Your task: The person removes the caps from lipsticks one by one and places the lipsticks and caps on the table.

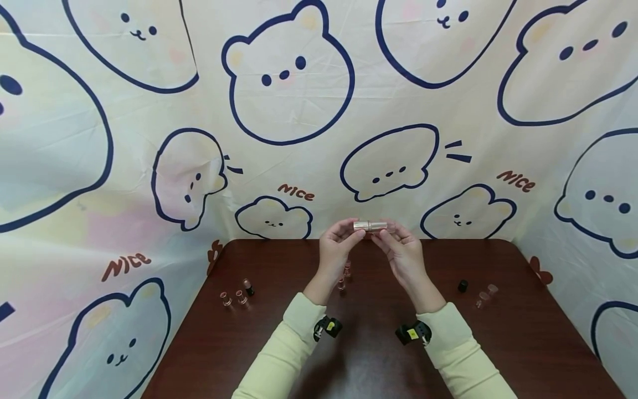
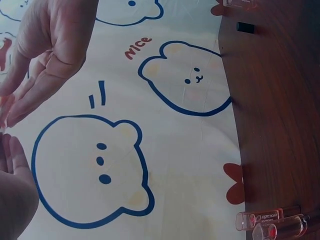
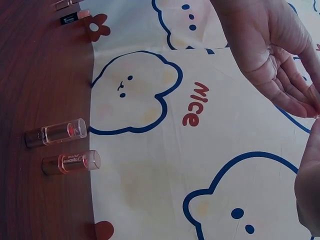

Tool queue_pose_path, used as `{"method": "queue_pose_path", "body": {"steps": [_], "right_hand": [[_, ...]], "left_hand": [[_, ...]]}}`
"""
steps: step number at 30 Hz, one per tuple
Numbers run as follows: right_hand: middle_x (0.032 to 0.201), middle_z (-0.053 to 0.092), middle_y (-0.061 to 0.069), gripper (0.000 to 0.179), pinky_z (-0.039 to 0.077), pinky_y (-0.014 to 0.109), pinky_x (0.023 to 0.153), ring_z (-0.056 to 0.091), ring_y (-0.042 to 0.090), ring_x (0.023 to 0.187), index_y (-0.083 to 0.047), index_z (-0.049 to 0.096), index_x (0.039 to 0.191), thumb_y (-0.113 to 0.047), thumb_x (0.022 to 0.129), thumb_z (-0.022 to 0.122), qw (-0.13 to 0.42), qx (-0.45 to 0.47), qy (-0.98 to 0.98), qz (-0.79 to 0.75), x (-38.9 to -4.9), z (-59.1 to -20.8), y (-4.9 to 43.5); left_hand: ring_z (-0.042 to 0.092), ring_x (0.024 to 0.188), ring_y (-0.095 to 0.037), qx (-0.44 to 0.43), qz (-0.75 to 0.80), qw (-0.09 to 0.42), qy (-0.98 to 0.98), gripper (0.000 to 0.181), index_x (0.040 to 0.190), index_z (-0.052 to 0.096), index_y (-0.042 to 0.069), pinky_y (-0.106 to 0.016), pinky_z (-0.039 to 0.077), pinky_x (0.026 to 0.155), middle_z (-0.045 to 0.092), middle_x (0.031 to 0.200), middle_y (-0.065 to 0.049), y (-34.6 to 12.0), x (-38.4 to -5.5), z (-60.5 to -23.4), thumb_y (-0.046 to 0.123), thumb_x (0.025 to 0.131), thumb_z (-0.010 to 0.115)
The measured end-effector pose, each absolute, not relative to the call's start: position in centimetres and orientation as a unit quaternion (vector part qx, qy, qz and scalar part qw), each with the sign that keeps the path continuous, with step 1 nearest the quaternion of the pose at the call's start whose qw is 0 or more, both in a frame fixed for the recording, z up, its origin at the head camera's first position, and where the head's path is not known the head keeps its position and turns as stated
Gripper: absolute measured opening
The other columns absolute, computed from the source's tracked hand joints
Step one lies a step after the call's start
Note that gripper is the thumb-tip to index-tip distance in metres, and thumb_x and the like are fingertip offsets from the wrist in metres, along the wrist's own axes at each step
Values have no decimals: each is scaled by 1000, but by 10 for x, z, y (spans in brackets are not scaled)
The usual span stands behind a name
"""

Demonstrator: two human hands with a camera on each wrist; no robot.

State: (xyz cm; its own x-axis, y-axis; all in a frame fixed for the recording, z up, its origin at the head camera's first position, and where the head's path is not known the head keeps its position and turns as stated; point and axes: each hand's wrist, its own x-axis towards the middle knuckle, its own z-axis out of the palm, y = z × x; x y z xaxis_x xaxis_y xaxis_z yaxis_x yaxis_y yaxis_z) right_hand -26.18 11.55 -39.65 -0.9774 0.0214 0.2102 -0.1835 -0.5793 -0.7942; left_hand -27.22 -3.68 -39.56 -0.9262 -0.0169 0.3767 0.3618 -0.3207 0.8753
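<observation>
Just over the far edge of the tbl (image 1: 279, 271), per the head view, the L hand (image 1: 333, 249) & R hand (image 1: 405, 256) met at one shiny gold tube (image 1: 370, 226). L thumb & fingers pinched its L end, R thumb & fingers pinched its R end, so it lay approx. level, crosswise btw the two sets of fingertips, held up off the tbl. Wrist views cut off most of the grip at the frame edge, so couldn't tell exact fingertip contact from those.

Next out: a black gadget w/ yellow patch on each wrist (L gadget (image 1: 327, 327), R gadget (image 1: 413, 333)), by the cuffs of pale yellow sleeves (image 1: 286, 346).

Tbl surface was dark reddish-brown, a bit glossy. Two pinkish tubes w/ clear tops (image 3: 72, 162) stood upright close together, near the L forearm. Off to the L: two similar tubes (image 1: 241, 297) plus a black-based lipstick (image 1: 248, 287), grouped near one another. Off to the R: a small black piece (image 1: 463, 285) & two small clear pcs (image 1: 482, 300) just beside each other.

Around the tbl, back & both sides, hung a pale cloth (image 1: 309, 111) w/ navy-outlined cartoon bear heads, red-brown "Nice" lettering & flowers, some creases.
</observation>
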Motion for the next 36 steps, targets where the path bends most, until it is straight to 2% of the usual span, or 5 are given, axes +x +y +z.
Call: {"method": "queue_pose_path", "body": {"steps": [5, 14, 25, 32, 36], "right_hand": [[108, 67, 7, 21, 50, 32, 87, 68, 18, 99, -6, 70, 109, -5, 89, 68, 58, 80, -461, 882, -261, -397, 115], [107, 68, 6, 46, 50, 32, 87, 68, 18, 99, 13, 52, 127, -7, 89, 69, 67, 84, -485, 868, -260, -397, 115], [105, 69, 6, 38, 51, 32, 85, 69, 18, 97, 9, 60, 121, -6, 87, 70, 80, 79, -483, 869, -260, -398, 112], [108, 69, 10, 21, 50, 32, 87, 68, 20, 98, 1, 69, 110, -6, 91, 66, 97, 115, -468, 871, -264, -398, 126], [108, 70, 11, 25, 50, 32, 87, 68, 21, 100, 5, 67, 113, -7, 91, 66, 113, 115, -460, 873, -267, -399, 139]], "left_hand": [[65, 94, -18, -152, -793, 119, -577, 30, 112, 64, -5, -32, 52, 88, 69, 102, -6, -38, -271, -397, 7, 86, 73], [66, 93, -16, -146, -792, 112, -582, 28, 111, 66, -4, -31, 52, 87, 70, 100, -3, -40, -269, -397, 6, 86, 73], [67, 91, -17, -148, -794, 122, -577, 26, 109, 66, -5, -30, 53, 85, 71, 99, -5, -41, -269, -399, 4, 86, 72], [67, 87, -15, -148, -821, 136, -534, 18, 104, 68, -1, -30, 54, 83, 70, 96, -6, -52, -272, -400, 1, 86, 71], [67, 87, -16, -148, -835, 147, -509, 17, 101, 68, 0, -31, 54, 83, 70, 95, -7, -64, -274, -401, -5, 85, 69]]}}
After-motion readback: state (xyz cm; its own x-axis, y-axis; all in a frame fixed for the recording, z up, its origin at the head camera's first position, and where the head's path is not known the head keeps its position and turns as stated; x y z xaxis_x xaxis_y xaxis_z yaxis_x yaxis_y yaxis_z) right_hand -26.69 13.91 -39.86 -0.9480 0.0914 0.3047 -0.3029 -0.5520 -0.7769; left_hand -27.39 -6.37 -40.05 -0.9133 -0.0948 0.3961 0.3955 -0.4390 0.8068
